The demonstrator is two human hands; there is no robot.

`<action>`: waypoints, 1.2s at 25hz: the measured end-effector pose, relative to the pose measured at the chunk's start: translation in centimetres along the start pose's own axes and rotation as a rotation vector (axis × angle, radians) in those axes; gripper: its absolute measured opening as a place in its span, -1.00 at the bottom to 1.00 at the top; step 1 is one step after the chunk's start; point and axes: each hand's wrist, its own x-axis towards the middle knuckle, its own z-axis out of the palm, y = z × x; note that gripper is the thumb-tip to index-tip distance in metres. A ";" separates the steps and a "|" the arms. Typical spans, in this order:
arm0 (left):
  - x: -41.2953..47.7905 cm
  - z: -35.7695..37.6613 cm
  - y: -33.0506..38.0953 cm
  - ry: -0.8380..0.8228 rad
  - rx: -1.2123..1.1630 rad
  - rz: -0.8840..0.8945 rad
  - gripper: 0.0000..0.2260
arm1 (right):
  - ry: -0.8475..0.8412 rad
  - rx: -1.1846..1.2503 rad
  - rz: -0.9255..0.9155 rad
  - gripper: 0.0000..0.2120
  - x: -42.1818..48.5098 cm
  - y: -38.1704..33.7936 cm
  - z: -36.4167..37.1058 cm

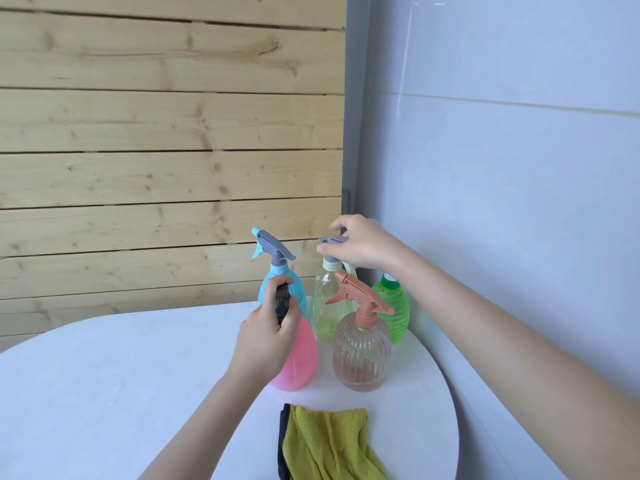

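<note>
1. Head view, left side: the left hand (265, 336) has its fingers curled tight round the black spray head (282, 303) of the pink bottle (299, 362), with the thumb over the top. The bottle stands upright on the white table (104, 375), just in front of the blue bottle (299, 294).
2. Head view, right side: the right hand (360, 244) reaches over the group and pinches the grey spray head (332, 240) of the pale yellow bottle (325, 313) between thumb and forefinger. The other fingers are loosely bent above it. This bottle stands at the back, between the blue bottle and the green bottle (396, 317).
3. Risk, crowding: the peach bottle (362, 355) stands right in front of the pale yellow one, its nozzle jutting up under the right wrist. Lifting the back bottle forward rather than straight up could catch that nozzle and topple it.
4. Risk, grip: a two-finger pinch on a spray head is slight. If the bottle holds liquid, it may swing or slip and knock its neighbours.
5. Risk, trigger: squeezing the black spray head while lifting could spray the table or the wall.
6. Nearby: a yellow cloth (332, 441) lies at the table's near edge, well apart from the bottles.
</note>
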 end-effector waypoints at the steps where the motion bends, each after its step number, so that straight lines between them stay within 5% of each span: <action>1: 0.0 0.1 -0.1 0.005 0.001 0.007 -0.82 | 0.029 -0.013 -0.014 -0.49 0.2 0.1 0.5; 5: 0.1 0.1 -0.3 0.013 -0.004 0.017 -0.84 | 0.204 -0.083 -0.078 -0.73 0.5 0.4 1.5; 20: 0.2 -0.4 0.2 -0.096 -0.155 -0.046 -0.84 | 0.406 0.028 -0.197 -0.74 -0.3 -0.7 -1.6; 24: 0.5 -1.9 1.9 -0.151 -0.157 -0.072 -0.62 | 0.525 0.039 -0.378 -0.72 -3.9 -3.4 -4.7; 30: 0.2 -5.5 7.1 -0.001 -0.111 0.091 -0.10 | 0.684 0.076 -0.641 -0.74 -10.5 -6.9 -7.6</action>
